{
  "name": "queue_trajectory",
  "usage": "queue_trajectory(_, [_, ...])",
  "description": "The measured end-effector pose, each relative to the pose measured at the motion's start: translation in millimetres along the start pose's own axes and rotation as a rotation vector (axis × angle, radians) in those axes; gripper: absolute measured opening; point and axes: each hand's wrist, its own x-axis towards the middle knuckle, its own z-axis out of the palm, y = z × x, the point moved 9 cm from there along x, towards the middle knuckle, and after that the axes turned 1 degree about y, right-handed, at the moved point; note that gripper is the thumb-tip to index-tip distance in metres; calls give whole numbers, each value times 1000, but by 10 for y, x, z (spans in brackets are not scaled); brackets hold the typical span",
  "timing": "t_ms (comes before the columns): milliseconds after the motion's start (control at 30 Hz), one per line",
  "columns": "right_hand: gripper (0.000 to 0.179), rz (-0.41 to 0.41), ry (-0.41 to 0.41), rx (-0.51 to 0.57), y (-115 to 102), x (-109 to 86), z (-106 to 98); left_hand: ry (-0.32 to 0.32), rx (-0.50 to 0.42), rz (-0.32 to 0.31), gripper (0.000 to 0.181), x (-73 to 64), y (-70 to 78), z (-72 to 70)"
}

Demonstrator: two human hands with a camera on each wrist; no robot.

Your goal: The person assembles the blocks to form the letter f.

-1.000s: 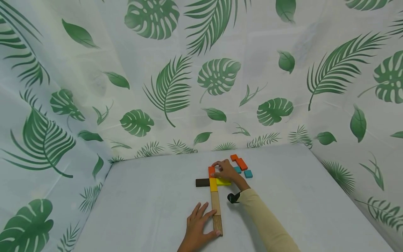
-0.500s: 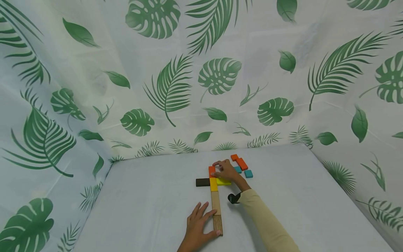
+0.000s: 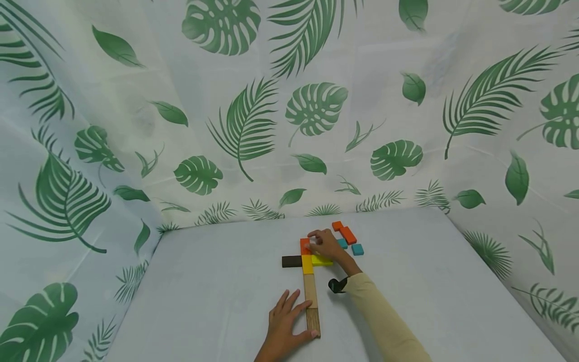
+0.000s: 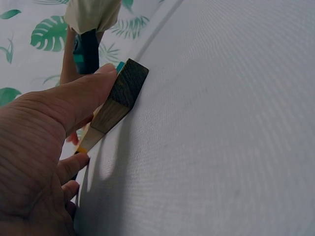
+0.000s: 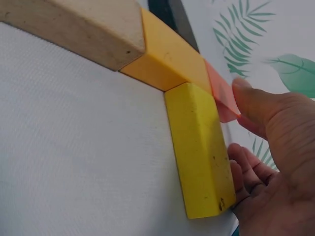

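Wooden blocks lie end to end on the white table in a straight row. Nearest is a brown block [image 3: 313, 323], then a light wood block [image 3: 310, 289], an amber block [image 3: 307, 265] and an orange block [image 3: 304, 246]. A dark block [image 3: 291, 261] juts left from the row and a bright yellow block [image 3: 322, 261] juts right. My left hand [image 3: 282, 324] lies beside the row, fingers spread, thumb against the brown block's near end and index finger on the light block's edge. My right hand [image 3: 327, 245] pinches the orange block between thumb and index finger, its other fingers curled by the yellow block.
Behind my right hand lie two loose orange blocks [image 3: 348, 235] and two teal blocks [image 3: 358, 249]. A black wrist camera [image 3: 336, 285] hangs under my right sleeve. Leaf-print cloth [image 3: 312, 110] rises behind the table [image 3: 203, 291] and along its sides.
My right hand's thumb and index finger have shifted slightly right at the orange block. The left hand and the row of blocks stay where they were.
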Motion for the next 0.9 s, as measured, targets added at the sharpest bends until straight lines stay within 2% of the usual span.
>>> queue_trajectory(67, [31,-13,54,29,16,0,-60,-2,-8,2,65,-7,1,7])
queue_trajectory(167, [24,-43,178,60,50,-12,-203,1,-28,12,62,-25,16,12])
queue_trajectory(333, [16,-104,473,40,96,-115,-605,19,-52,47,58,-46,44,18])
queue_trajectory(400, [18,-46,559,-22,171,-172,-752,28,-52,59,57,-48,47,18])
queue_trajectory(433, [22,5,575,-54,225,-194,-803,35,-52,68,56,-48,49,15])
queue_trajectory(500, [31,144,535,-142,365,-216,-846,50,-51,83,55,-49,53,9])
queue_trajectory(567, [40,278,441,-238,510,-236,-835,62,-49,96,55,-52,53,6])
queue_trajectory(633, [44,354,351,-281,609,-255,-814,69,-45,104,54,-55,53,3])
queue_trajectory(733, [41,376,309,-274,654,-272,-841,74,-46,110,55,-51,52,-7])
queue_trajectory(900, [38,355,335,-241,674,-250,-932,83,-43,121,55,-28,55,-28])
